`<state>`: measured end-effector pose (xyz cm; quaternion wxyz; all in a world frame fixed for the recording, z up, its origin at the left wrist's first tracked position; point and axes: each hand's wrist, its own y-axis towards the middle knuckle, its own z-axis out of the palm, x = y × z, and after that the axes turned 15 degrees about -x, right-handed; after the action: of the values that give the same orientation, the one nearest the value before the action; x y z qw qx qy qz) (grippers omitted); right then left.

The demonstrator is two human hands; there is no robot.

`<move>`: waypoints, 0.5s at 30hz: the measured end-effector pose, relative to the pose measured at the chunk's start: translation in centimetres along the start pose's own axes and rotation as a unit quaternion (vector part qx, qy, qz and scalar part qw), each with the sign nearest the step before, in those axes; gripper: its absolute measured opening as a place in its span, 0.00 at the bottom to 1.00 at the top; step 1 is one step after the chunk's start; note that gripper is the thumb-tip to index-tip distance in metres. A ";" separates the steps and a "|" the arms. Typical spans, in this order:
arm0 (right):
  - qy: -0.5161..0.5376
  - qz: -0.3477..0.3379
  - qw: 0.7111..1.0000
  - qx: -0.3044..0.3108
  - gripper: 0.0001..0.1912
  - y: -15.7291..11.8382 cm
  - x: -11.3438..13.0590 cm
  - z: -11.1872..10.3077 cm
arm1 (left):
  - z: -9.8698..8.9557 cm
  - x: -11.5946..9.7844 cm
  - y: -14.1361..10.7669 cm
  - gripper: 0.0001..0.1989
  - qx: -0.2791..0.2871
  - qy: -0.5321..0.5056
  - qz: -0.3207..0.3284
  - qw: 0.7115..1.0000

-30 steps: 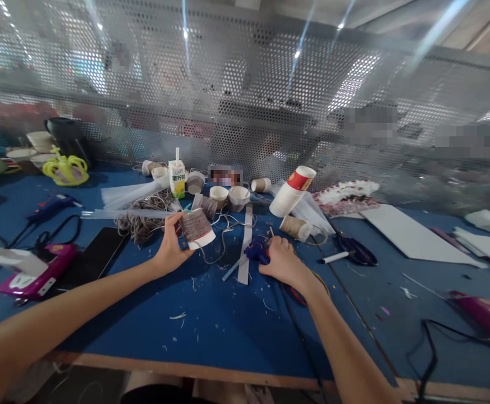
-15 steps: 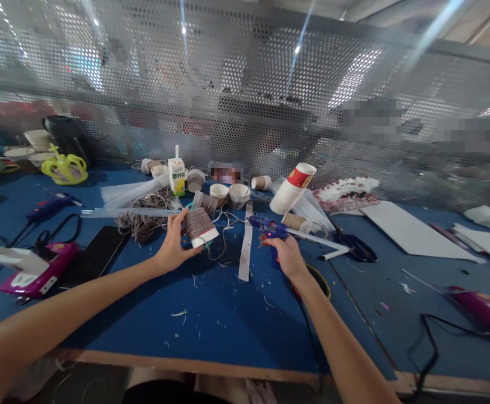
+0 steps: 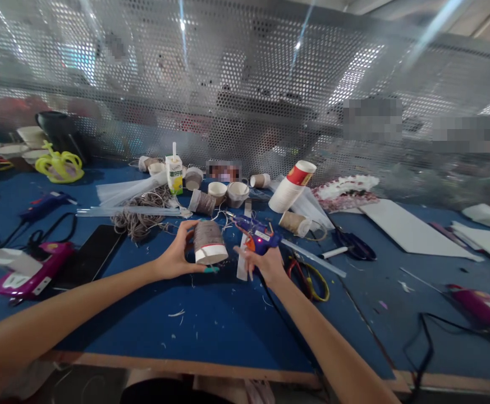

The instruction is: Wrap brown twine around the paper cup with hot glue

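My left hand (image 3: 179, 252) grips a paper cup (image 3: 210, 240) wound with grey-brown yarn, its white rim toward me and a red band above the rim. In my right hand (image 3: 269, 265) is a blue glue gun (image 3: 256, 231), its nozzle pointing left, just beyond the cup, with a clear glue stick (image 3: 312, 258) jutting from its back. A small light glows on its side. Under the gun lies a pale paper strip (image 3: 242, 266), partly covered. Yellow-and-red-handled scissors (image 3: 317, 282) rest beside my right wrist. A tangle of yarn (image 3: 137, 219) lies behind my left hand.
Behind my hands stand several yarn-wrapped cups (image 3: 202, 202), a juice carton (image 3: 174, 175) and a tilted stack of paper cups (image 3: 292, 188). A black phone (image 3: 91, 255) and a second glue gun (image 3: 46, 205) lie left. White board (image 3: 413, 230) is at right, before a perforated metal screen (image 3: 245, 73).
My left hand has turned the cup and moved it slightly right and nearer. The glue gun has shifted left and a little nearer, uncovering the scissors.
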<state>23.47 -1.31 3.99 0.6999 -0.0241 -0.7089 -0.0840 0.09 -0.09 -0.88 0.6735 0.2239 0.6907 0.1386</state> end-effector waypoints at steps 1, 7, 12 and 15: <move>-0.015 -0.008 1.000 0.000 0.22 -0.2 -0.3 0.2 | 0.2 -0.2 -0.2 0.45 0.011 -0.007 -0.001 1.000; -0.069 -0.091 0.993 -0.006 0.27 -0.6 -1.1 1.1 | 0.3 -0.7 -0.5 0.44 0.059 -0.037 -0.006 0.998; -0.059 -0.087 0.994 0.011 0.25 -0.4 -1.3 1.0 | -0.2 -0.5 -0.2 0.49 0.094 -0.041 -0.004 0.995; -0.042 -0.067 0.997 0.010 0.23 -0.4 -1.2 0.8 | -0.5 -0.6 -0.1 0.53 0.111 -0.049 -0.008 0.993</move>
<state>22.66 -1.45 2.73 0.6622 0.0267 -0.7388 -0.1227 -0.39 -0.43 -0.40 0.6785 0.2980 0.6700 0.0450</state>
